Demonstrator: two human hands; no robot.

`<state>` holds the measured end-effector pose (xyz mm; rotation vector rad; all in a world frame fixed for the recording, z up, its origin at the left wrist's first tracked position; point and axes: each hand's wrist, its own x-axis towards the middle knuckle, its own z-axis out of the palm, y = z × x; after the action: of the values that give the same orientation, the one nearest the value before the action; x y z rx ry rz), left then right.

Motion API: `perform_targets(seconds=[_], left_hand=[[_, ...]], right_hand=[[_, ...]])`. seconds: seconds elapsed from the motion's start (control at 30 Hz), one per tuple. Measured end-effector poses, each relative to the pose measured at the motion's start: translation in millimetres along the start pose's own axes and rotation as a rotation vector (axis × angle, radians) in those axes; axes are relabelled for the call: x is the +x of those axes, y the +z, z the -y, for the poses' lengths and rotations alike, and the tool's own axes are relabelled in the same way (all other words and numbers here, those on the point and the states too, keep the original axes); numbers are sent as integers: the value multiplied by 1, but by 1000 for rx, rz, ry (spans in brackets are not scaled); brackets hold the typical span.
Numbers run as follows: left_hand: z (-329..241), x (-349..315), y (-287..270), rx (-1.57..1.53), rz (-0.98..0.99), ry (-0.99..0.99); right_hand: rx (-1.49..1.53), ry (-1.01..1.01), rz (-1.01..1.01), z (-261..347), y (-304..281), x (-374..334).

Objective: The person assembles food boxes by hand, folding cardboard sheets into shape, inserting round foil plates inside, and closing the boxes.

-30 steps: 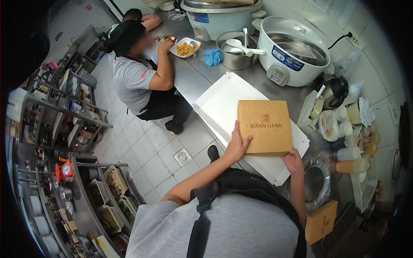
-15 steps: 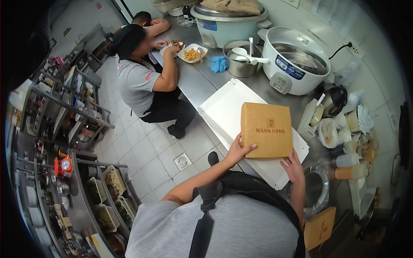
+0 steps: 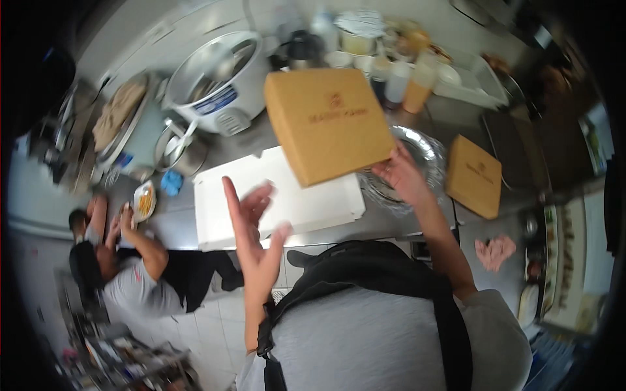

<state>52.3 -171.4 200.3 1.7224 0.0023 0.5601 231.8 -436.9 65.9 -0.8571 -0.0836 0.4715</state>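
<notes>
Forearm extended, the right hand [image 3: 405, 174] grips a square brown cardboard box [image 3: 329, 127] by its near-right corner, above a shallow white cardboard tray [image 3: 228, 202] along the steel worktop's [image 3: 417, 225] front edge; the left hand [image 3: 255, 238] rises, fingers spread wide.

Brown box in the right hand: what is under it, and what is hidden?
Under the brown box, a white cardboard piece shows on the steel table. The box covers its far right part; anything there cannot be seen.
</notes>
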Motion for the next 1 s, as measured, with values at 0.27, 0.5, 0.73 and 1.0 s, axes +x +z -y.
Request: perform_targets(seconds=[0.27, 0.5, 0.73, 1.0], left_hand=[[-98, -15, 65, -448, 765, 765], [-110, -9, 81, -388, 602, 929], [-134, -6, 66, -208, 562, 1020], [39, 4, 76, 193, 726, 6]], right_hand=[[-289, -390, -445, 135, -118, -138], [-509, -184, -954, 116, -239, -209], [-1714, -1041, -1133, 110, -136, -163], [-1420, -486, 338, -39, 37, -57]])
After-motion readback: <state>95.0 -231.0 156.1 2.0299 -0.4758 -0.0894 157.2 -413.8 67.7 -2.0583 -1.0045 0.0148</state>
